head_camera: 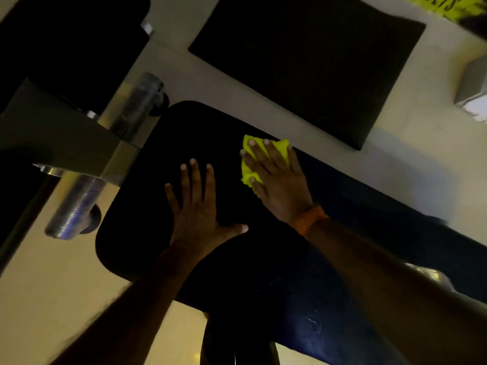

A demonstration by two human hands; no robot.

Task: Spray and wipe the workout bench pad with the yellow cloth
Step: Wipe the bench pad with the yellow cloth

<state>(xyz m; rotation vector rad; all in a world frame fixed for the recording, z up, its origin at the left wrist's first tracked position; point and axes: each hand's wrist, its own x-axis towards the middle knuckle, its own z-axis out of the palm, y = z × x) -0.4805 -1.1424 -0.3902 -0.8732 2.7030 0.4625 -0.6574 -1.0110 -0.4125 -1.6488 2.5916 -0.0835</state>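
Note:
The black workout bench pad (pixel 147 206) runs from centre-left to lower right. My right hand (pixel 276 177) lies flat on the yellow cloth (pixel 249 173), pressing it against the pad near its far edge; an orange band circles that wrist. My left hand (pixel 196 206) rests flat on the pad just left of the cloth, fingers spread, holding nothing. No spray bottle is in view.
A steel bar with chrome sleeves (pixel 131 111) and its bracket stand at the pad's left end. A black floor mat (pixel 311 64) lies beyond the bench on pale floor. A grey box (pixel 474 85) sits at the right edge.

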